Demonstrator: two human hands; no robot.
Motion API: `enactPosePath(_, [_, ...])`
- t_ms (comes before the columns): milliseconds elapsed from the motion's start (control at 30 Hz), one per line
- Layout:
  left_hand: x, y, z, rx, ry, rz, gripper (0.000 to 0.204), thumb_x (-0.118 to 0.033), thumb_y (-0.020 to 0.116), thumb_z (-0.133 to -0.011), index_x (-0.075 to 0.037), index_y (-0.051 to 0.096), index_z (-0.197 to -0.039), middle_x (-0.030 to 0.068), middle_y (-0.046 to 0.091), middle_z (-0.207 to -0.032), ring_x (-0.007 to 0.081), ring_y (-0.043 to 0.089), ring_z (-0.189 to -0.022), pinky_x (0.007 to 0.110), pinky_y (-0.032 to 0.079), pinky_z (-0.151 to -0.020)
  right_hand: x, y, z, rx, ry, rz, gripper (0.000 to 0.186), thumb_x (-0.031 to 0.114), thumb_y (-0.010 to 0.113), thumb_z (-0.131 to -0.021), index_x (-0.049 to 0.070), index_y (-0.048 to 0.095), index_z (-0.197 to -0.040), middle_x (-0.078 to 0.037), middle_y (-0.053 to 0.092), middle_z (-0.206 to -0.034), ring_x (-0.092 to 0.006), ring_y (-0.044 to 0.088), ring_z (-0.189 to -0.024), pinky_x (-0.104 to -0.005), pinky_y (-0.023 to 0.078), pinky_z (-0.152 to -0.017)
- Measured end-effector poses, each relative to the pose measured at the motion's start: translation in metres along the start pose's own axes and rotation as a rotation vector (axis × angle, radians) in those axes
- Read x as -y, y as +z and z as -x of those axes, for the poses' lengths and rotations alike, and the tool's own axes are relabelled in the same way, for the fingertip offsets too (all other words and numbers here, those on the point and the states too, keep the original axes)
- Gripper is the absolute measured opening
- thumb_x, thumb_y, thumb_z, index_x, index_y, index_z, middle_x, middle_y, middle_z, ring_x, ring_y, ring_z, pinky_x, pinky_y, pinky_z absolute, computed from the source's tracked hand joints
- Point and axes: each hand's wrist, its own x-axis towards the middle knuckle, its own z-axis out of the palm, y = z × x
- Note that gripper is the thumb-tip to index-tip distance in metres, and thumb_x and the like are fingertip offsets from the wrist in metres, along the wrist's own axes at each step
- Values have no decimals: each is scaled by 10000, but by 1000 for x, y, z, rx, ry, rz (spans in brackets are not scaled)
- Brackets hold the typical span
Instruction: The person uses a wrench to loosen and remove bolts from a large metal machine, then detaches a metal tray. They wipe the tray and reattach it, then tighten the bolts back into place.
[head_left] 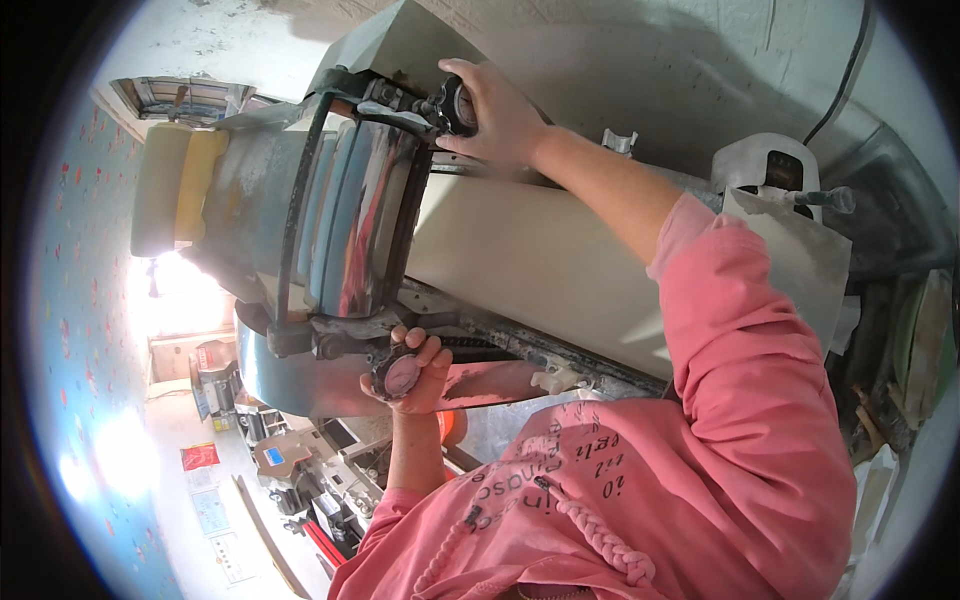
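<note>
A roller machine, its kind not certain, has a shiny metal roller [362, 225] across the end of a pale flat belt or bed [540, 265]. My left hand [428, 372] is wrapped round a black knob with a round dial face [398, 376] on the machine's near side. On its far side, my right hand [503, 115] grips a matching dial knob [462, 106], fingers over the top and thumb below. Both knobs sit at the ends of the roller frame. A dark bar [302, 200] runs between the two sides. Hidden are parts of both knobs behind the fingers.
A grey metal cover [400, 50] rises beyond the roller. At right is a white housing [765, 165] with a handle-like fitting [825, 198]. An orange container [453, 428] is below my left forearm. Boards [925, 350] lean at far right; cluttered equipment [310, 470] fills the lower left.
</note>
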Motion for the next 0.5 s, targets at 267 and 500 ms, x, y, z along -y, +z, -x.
enactPosePath(267, [1, 0, 0, -3, 14, 6, 637, -417, 804, -610, -128, 517, -1100, 32, 522, -1038, 157, 473, -824, 321, 370, -774, 22, 0, -7, -36, 385, -192, 778, 421, 826, -527, 58, 399, -1065, -111, 556, -920, -278, 581, -904, -369, 471, -802])
enactPosePath(500, [1, 2, -1, -6, 13, -2, 636, -410, 806, -608, -124, 521, -1100, 35, 526, -1042, 159, 474, -828, 322, 374, -780, 37, -3, -6, -60, 553, -291, 807, 433, 837, -520, 16, 402, -1056, -130, 581, -917, -268, 592, -904, -349, 462, -813])
